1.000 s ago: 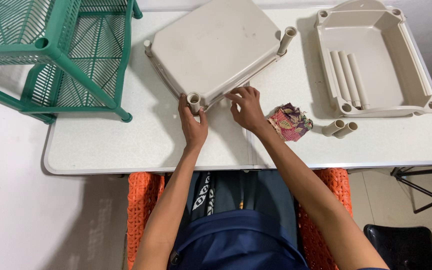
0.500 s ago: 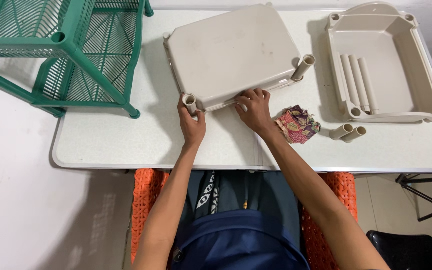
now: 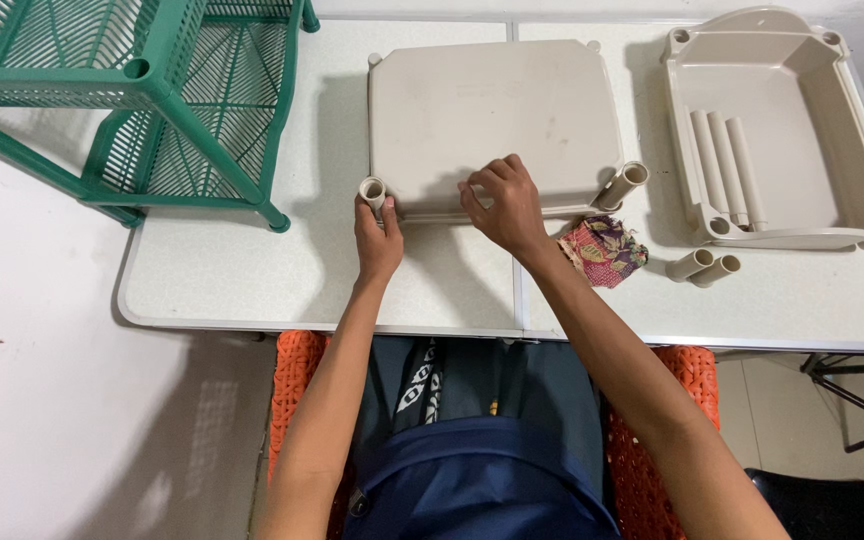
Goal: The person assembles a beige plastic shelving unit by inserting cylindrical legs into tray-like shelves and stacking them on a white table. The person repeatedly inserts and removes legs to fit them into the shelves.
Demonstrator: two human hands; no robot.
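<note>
A beige plastic shelf tray (image 3: 492, 120) lies upside down on the white table (image 3: 252, 280), with short beige tube legs at its near corners. My left hand (image 3: 377, 235) grips the near-left tube leg (image 3: 371, 190). My right hand (image 3: 500, 203) presses on the tray's near edge, fingers curled over it. The near-right tube leg (image 3: 624, 184) sticks out at an angle, untouched.
A green plastic rack (image 3: 122, 100) stands at the far left of the table. Another beige tray (image 3: 782, 130) at the right holds three loose tubes. Two more tubes (image 3: 702, 267) and a patterned cloth (image 3: 602, 250) lie near my right forearm. Orange chair under me.
The tray has been turned from a slant to lie square with the table edge. Both hands stayed on its near side, the left one on the corner tube.
</note>
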